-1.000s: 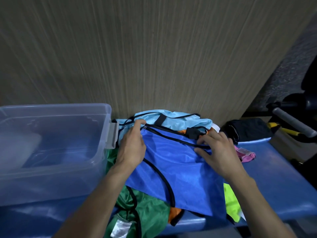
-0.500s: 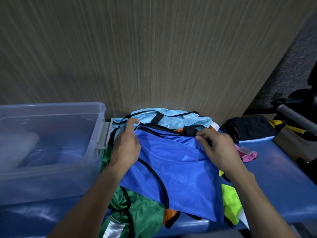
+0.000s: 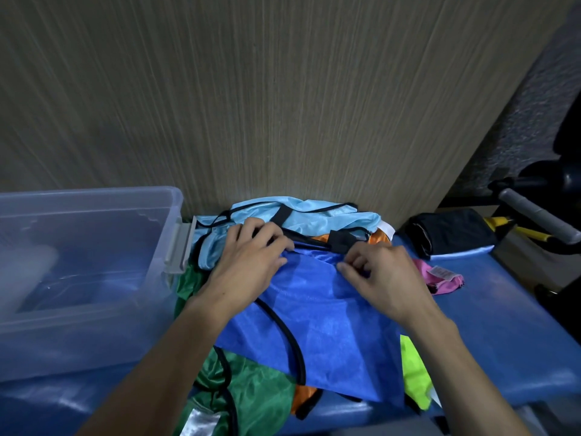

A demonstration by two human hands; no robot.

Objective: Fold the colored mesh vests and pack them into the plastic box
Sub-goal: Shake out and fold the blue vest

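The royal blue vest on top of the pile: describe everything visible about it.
The royal blue vest is shiny, mesh-like fabric edged in black binding. It lies spread flat atop the pile, over the green vest, orange vest and neon yellow vest, its lower corner hanging past the table edge. The left hand rests on its upper left edge; the right hand pinches its upper edge.

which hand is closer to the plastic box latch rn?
Left. The left hand rests on the blue vest just right of the box latch; the right hand pinches the same vest farther right, toward the pink cloth.
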